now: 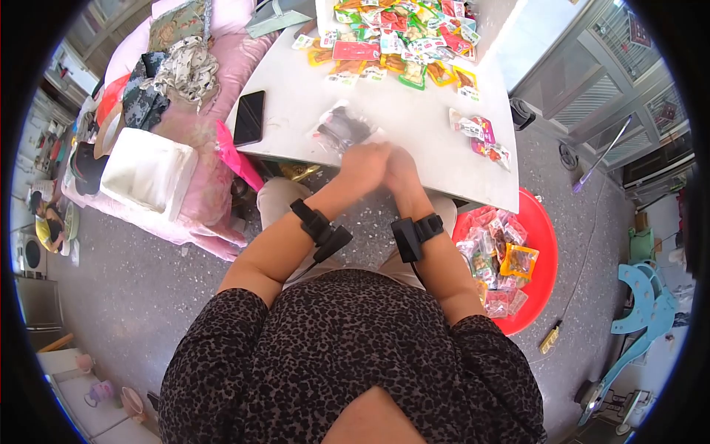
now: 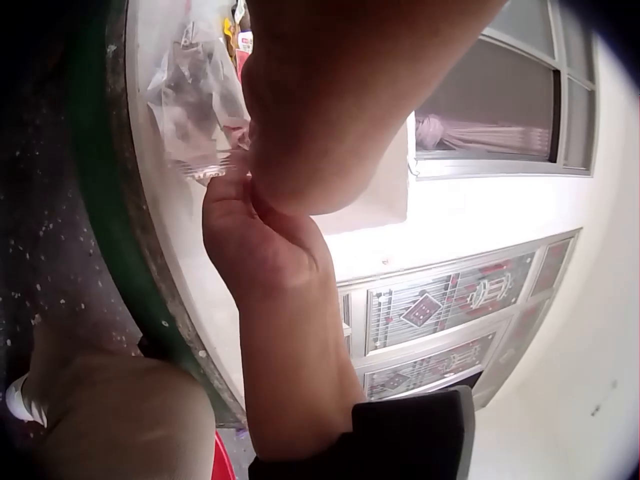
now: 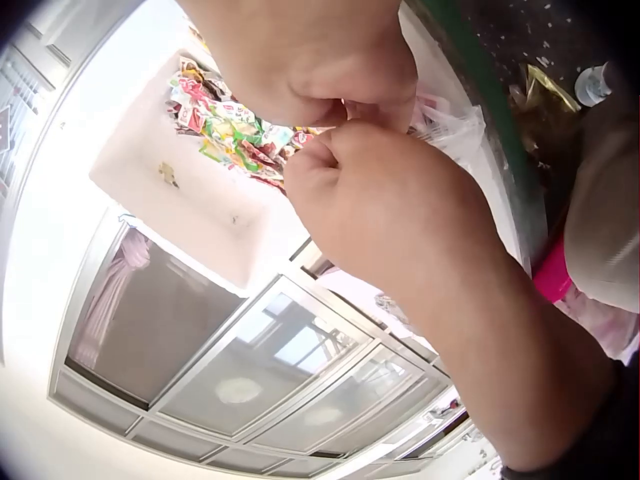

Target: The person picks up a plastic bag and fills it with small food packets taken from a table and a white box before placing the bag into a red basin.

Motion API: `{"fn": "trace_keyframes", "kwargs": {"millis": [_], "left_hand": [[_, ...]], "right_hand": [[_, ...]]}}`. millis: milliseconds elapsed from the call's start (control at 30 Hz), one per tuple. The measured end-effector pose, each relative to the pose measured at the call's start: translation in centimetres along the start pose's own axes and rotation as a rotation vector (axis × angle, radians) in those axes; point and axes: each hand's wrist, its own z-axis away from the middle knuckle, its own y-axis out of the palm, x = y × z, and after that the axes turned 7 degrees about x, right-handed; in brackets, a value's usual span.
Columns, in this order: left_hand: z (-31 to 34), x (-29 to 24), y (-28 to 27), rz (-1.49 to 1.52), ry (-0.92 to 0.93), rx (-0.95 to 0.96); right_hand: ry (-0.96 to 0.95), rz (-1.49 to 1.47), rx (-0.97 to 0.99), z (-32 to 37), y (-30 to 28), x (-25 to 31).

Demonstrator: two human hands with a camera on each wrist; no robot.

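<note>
A clear plastic bag (image 1: 344, 127) with something dark inside lies at the front of the white table (image 1: 296, 92), blurred in the head view. My left hand (image 1: 362, 169) and right hand (image 1: 401, 169) meet at its near end. In the left wrist view, the right hand (image 2: 265, 245) pinches the bag's ribbed edge (image 2: 205, 165), and the left hand (image 2: 310, 130) hides its own fingertips. The right wrist view has both hands' curled fingers pressed together, the left hand (image 3: 380, 180) below the right hand (image 3: 320, 60), with crinkled plastic showing beside them.
Many colourful snack packets (image 1: 399, 44) are piled at the table's back. A few packets (image 1: 481, 137) lie at the right and a black phone (image 1: 249, 117) at the left. A red basin (image 1: 543, 259) of packets stands on the floor. A white foam box (image 1: 148, 170) sits on the pink bed.
</note>
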Motion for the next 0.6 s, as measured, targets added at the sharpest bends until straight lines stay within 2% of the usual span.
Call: {"fn": "trace_keyframes", "kwargs": {"millis": [33, 100, 133, 200, 300, 400, 467, 533, 600], "left_hand": [[0.0, 0.0, -0.4, 0.006, -0.035, 0.028], [0.6, 0.2, -0.7, -0.017, -0.005, 0.029], [1.2, 0.4, -1.0, -0.028, 0.007, 0.03], [2.8, 0.5, -1.5, 0.036, 0.111, -0.115], [4.8, 1.9, -0.9, 0.001, 0.24, -0.245], [5.4, 3.4, 0.8, -0.103, 0.261, -0.327], [5.1, 4.0, 1.2, -0.12, 0.28, -0.351], [4.6, 4.3, 1.2, -0.089, 0.327, -0.349], [4.4, 4.5, 0.8, -0.015, 0.339, -0.328]], "right_hand": [[-0.091, 0.256, 0.05, -0.4, -0.8, -1.1], [-0.233, 0.5, 0.104, -0.3, -2.2, -2.0], [-0.284, 0.488, 0.108, 1.2, -1.0, -0.6], [-0.25, 0.362, 0.018, 2.8, -1.2, 0.5], [-0.079, 0.123, -0.195, 4.2, -3.2, 1.6], [0.087, -0.106, -0.393, 6.3, 0.1, 5.8], [-0.002, 0.135, -0.306, 5.6, -3.2, 3.1], [-0.015, 0.211, -0.28, 5.8, -2.0, 3.5], [0.048, 0.122, -0.316, 6.4, 0.0, 4.9]]}}
